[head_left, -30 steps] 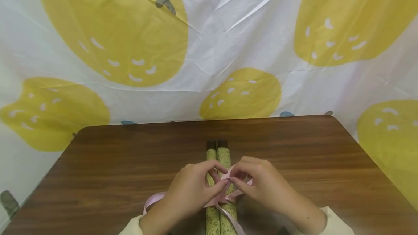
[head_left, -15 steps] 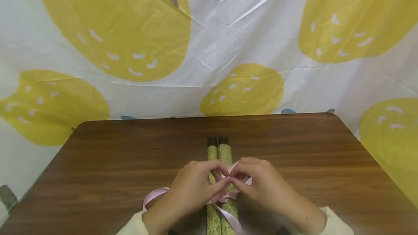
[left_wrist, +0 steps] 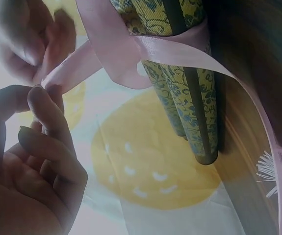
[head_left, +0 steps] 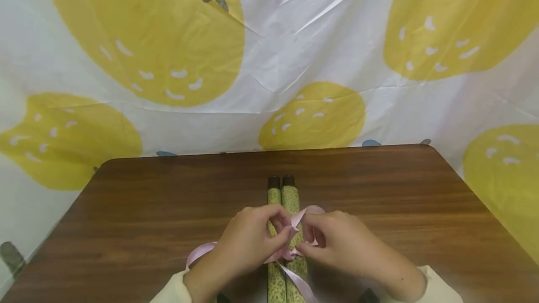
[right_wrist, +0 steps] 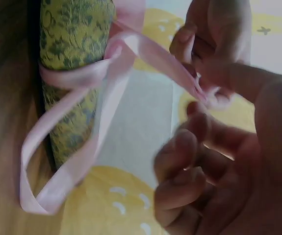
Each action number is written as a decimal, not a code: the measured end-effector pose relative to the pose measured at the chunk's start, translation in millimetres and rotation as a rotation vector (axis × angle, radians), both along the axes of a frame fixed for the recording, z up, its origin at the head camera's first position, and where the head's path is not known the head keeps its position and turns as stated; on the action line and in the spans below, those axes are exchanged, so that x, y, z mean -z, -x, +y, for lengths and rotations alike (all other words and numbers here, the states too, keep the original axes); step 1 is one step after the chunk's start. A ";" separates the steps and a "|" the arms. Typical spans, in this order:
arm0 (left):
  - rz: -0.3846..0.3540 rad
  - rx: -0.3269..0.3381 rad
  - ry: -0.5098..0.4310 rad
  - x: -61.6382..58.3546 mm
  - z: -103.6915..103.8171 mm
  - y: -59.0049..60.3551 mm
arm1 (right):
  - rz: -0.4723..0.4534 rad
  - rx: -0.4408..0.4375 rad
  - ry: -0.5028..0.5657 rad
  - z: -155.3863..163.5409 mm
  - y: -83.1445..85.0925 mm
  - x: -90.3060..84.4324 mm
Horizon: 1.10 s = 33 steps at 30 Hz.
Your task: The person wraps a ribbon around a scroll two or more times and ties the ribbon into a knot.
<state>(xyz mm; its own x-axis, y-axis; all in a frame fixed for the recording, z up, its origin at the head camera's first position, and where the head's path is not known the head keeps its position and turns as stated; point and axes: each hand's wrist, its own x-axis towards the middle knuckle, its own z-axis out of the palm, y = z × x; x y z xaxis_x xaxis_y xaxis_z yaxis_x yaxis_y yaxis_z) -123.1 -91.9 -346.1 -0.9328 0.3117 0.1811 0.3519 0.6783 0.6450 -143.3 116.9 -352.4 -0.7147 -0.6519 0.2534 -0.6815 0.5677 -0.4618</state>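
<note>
Midway through tying the pink ribbon (head_left: 294,219) round the two rolls (head_left: 283,195): left hand (head_left: 248,242) pinching a strand, right hand (head_left: 337,242) pinching the loop; next, probably pulling apart evenly to tighten the bow.

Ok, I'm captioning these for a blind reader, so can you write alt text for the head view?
Two hands meet over two green patterned rolls lying side by side on a brown table; the left hand and right hand pinch a pink ribbon wrapped round the rolls. A white backdrop with yellow strawberries hangs behind.
</note>
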 end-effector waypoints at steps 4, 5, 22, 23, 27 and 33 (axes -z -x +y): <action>-0.023 -0.001 -0.006 1.1 -2.6 -1.3 | -0.020 -0.039 -0.150 -4.2 -13.0 14.5; -0.027 0.003 -0.012 1.2 -3.0 -1.5 | -0.035 -0.041 -0.181 -5.4 -16.2 18.9; 0.026 -0.032 0.027 -4.8 -6.8 -0.5 | 0.090 -0.260 -0.286 27.3 -29.6 43.6; 0.025 -0.033 0.023 -5.2 -6.7 -0.2 | 0.076 -0.265 -0.288 33.7 -29.3 44.0; 0.022 -0.044 0.014 -6.4 -8.0 0.8 | 0.046 -0.279 -0.298 58.4 -26.9 46.0; 0.050 -0.078 0.026 -6.6 -14.7 3.1 | -0.162 -0.176 -0.341 91.1 -20.5 44.4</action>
<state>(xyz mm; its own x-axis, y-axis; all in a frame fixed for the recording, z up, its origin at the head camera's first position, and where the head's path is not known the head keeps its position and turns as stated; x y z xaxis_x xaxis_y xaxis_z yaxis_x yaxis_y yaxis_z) -126.2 -106.6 -339.6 -0.9443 0.2436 0.2211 0.3288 0.7214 0.6095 -122.8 208.0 -396.8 -0.5981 -0.7946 -0.1047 -0.7155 0.5882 -0.3768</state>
